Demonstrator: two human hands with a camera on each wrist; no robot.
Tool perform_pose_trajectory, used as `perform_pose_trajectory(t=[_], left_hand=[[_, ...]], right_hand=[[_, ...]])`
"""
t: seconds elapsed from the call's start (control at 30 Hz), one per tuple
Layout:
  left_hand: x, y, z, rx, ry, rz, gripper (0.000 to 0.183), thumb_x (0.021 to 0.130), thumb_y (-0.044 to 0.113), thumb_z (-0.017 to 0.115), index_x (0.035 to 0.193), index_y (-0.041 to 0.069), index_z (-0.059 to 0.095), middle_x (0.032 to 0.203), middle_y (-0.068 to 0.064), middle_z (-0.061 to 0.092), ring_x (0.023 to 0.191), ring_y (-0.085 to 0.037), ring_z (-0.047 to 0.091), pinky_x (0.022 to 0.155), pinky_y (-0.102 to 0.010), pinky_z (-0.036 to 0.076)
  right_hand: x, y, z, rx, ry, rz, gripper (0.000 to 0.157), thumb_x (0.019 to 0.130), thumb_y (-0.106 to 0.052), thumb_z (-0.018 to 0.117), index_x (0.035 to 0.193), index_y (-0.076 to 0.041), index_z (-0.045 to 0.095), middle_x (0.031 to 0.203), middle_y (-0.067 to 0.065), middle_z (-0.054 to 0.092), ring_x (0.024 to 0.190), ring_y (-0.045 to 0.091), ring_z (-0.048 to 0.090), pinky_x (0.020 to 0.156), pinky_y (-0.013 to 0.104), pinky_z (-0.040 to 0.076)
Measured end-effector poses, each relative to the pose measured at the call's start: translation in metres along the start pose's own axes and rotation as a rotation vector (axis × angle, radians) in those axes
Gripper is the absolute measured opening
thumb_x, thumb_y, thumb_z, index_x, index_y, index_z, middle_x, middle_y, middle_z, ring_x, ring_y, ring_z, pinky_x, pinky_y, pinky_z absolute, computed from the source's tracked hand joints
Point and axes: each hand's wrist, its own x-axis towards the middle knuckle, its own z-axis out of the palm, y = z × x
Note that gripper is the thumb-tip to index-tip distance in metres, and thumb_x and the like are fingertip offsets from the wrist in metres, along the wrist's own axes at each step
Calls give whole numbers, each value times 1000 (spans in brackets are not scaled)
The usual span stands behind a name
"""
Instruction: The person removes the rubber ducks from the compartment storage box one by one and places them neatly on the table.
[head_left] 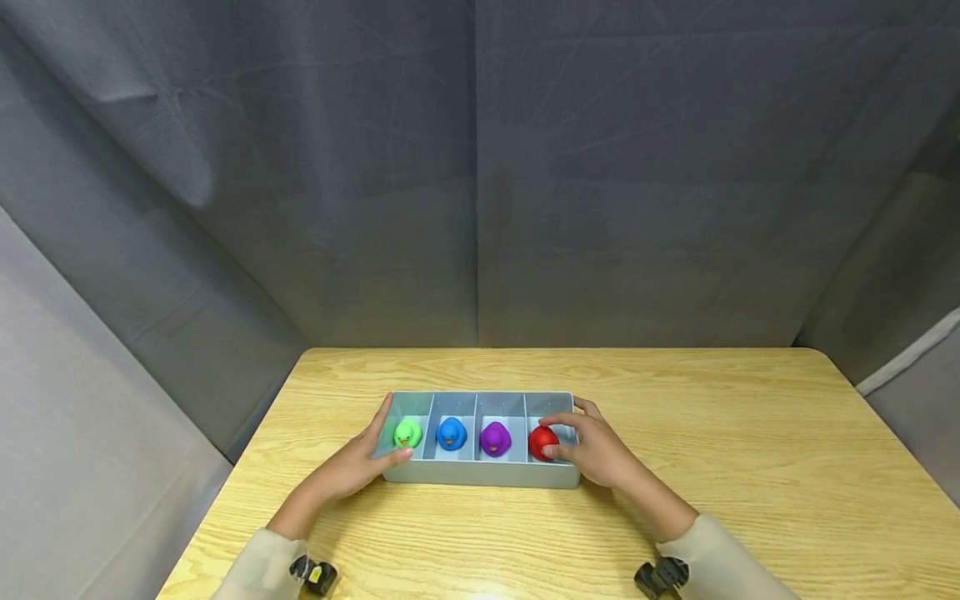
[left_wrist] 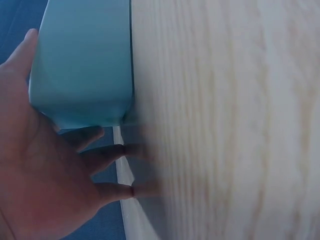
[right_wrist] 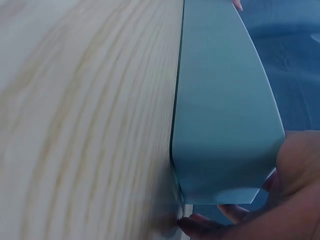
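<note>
A grey-blue divided box (head_left: 482, 473) sits on the table, with one rubber duck per compartment: green (head_left: 407, 433), blue (head_left: 452, 434), purple (head_left: 496, 439) and red (head_left: 542, 442) from left to right. My left hand (head_left: 348, 467) holds the box's left end, thumb over the front rim and the other fingers along the end wall. In the left wrist view, those fingers (left_wrist: 102, 160) spread beside the box near the tabletop. My right hand (head_left: 596, 446) reaches over the right end and pinches the red duck between thumb and index finger. Its other fingers (right_wrist: 200, 225) stay outside the end wall.
The box stands on a light wooden table (head_left: 750, 450) with rounded far corners. Dark grey curtains (head_left: 630, 183) hang behind it, and a pale panel (head_left: 90, 417) slopes at the left. A black wrist camera (head_left: 315, 575) is strapped at each sleeve.
</note>
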Motion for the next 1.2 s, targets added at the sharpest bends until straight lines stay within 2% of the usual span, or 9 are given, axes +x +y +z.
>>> perform_pose_trajectory(t=[0.17,0.43,0.57,0.97,1.2], left_hand=[[0,0,-1,-8,-14,-4,101,100,53,62,162,41,-16,173,-9,-2,155,-46,15,118,-71,20],[0,0,-2,4,-15,3,101,101,53,61,163,37,-17,173,-12,-3,154,-47,15,118,-71,19],[-1,1,-2,-2,-17,3,100,101,52,61,163,38,-16,173,-10,-3,155,-46,15,118,-71,19],[0,-1,-1,-5,-10,23,98,103,50,60,164,35,-14,173,-13,-3,154,-49,14,117,-73,19],[-1,-1,0,-13,-3,10,98,102,52,60,163,38,-15,173,-9,-3,155,-46,14,118,-72,19]], right_hand=[[1,1,1,10,0,8,34,85,-10,84,118,-7,77,154,34,35,142,54,37,109,68,38],[3,0,1,-18,14,10,22,84,-10,85,105,-10,80,152,33,38,143,52,37,109,67,38],[2,-1,1,-22,18,17,18,84,-9,85,102,-11,79,152,33,39,142,52,38,109,67,38],[0,-3,1,-20,14,4,17,89,-5,79,105,-10,78,151,34,40,143,53,37,109,69,37],[-1,-4,0,-25,11,2,18,92,-7,77,109,-10,77,151,33,41,144,53,36,110,70,35]])
